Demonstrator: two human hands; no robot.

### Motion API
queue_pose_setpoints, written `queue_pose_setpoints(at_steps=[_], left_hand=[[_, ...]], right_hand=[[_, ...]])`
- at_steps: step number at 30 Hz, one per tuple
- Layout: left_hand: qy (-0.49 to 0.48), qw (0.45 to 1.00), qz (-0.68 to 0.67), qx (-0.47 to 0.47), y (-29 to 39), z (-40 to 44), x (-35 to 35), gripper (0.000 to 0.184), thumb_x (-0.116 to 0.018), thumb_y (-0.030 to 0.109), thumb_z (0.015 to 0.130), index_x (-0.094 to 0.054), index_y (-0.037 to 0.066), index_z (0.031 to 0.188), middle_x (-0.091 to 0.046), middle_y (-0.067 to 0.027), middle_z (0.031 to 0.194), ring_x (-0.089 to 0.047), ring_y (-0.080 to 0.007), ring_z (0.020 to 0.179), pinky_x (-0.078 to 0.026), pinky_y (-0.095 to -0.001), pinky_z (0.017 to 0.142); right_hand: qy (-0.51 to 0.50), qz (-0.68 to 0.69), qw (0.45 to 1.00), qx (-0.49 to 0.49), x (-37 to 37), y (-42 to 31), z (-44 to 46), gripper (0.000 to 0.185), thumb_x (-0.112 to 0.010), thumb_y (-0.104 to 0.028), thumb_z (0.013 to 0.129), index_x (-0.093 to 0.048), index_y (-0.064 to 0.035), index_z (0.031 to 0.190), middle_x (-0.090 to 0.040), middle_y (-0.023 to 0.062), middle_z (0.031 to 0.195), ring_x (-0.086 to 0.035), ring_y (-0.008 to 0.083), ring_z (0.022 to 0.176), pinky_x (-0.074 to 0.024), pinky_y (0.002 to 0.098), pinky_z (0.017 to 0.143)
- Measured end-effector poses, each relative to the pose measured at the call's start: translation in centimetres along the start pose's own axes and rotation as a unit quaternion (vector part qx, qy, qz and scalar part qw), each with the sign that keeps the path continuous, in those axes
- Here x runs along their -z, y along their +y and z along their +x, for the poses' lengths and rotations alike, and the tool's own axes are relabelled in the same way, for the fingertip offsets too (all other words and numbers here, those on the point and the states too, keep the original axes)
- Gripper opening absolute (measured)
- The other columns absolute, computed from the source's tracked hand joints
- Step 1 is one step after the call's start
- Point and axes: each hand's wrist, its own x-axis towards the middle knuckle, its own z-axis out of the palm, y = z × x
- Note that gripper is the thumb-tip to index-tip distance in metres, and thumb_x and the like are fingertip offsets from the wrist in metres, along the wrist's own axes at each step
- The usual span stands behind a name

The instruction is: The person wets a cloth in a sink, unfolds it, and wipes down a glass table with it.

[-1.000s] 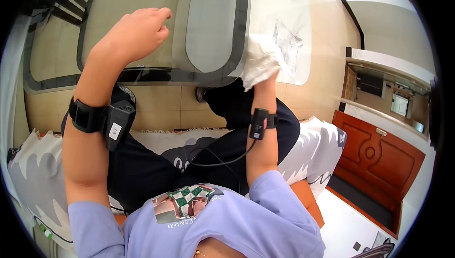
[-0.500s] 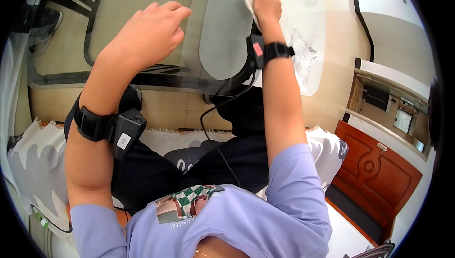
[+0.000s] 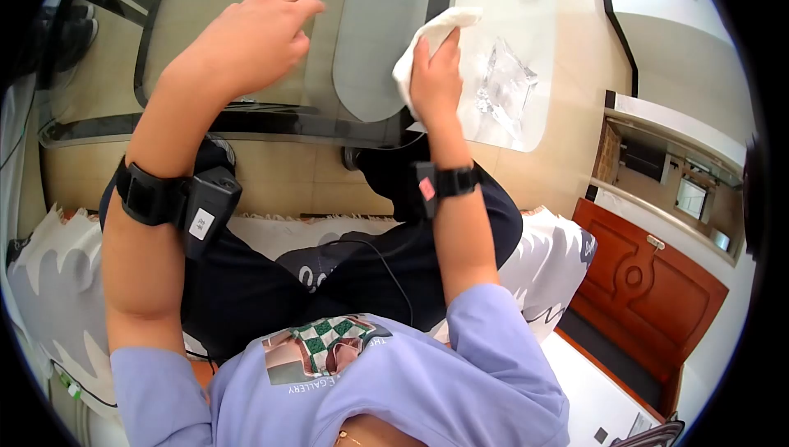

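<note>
A folded white cloth [image 3: 406, 69] is gripped in my right hand [image 3: 437, 81], its upper corner sticking out past my fingers. That hand is over the near right part of the glass table [image 3: 362, 52]. Farther left, my left hand [image 3: 255, 44] hovers above the glass, fingers loosely bent and thumb apart, with nothing visible in it. Right of the cloth lies a crumpled clear plastic wrapper [image 3: 505, 89].
A black device is strapped to each forearm, left [image 3: 209, 205] and right [image 3: 436, 184]; a thin cable runs across my lap. Beneath me is a patterned seat cover [image 3: 62, 283]. A red-brown wooden panel [image 3: 649, 283] stands at right. Dark shoes [image 3: 78, 40] show at the upper left.
My right hand has drawn the cloth back toward my body and slightly left. My left hand has shifted a little up and left, as the whole view moved slightly.
</note>
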Motion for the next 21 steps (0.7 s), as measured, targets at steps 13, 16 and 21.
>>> queue_pose_setpoints(at_steps=[13, 16, 21], left_hand=[[-0.003, 1.0, 0.004, 0.005, -0.7, 0.1, -0.7, 0.042, -0.048, 0.012, 0.094, -0.052, 0.008, 0.135, -0.052, -0.0108, 0.139, -0.047, -0.0319, 0.129, -0.039, -0.0398, 0.109], [-0.004, 1.0, 0.025, -0.015, -1.1, 0.2, -0.8, 0.042, -0.047, 0.012, 0.094, -0.051, 0.008, 0.136, -0.053, -0.0121, 0.139, -0.047, -0.0325, 0.129, -0.038, -0.0399, 0.109], [0.017, 0.999, 0.015, -0.03, -1.1, 0.2, -0.7, 0.042, -0.047, 0.013, 0.094, -0.051, 0.008, 0.136, -0.053, -0.0129, 0.138, -0.047, -0.0325, 0.129, -0.038, -0.0397, 0.109]], right_hand=[[0.032, -0.085, 0.99, 0.108, 0.3, 0.3, -6.5, 0.073, -0.047, -0.027, 0.096, -0.02, 0.0213, 0.144, -0.017, 0.042, 0.151, -0.017, 0.0562, 0.142, -0.0187, 0.0512, 0.119], [0.038, -0.067, 0.99, 0.122, -0.4, 0.8, -3.8, 0.072, -0.046, -0.027, 0.096, -0.022, 0.0215, 0.143, -0.022, 0.042, 0.149, -0.018, 0.0559, 0.142, -0.0183, 0.0505, 0.12], [0.074, -0.085, 0.982, 0.15, -2.2, 1.4, 3.7, 0.068, -0.042, -0.029, 0.098, -0.026, 0.0178, 0.145, -0.027, 0.0371, 0.151, -0.021, 0.0504, 0.143, -0.0195, 0.046, 0.12]])
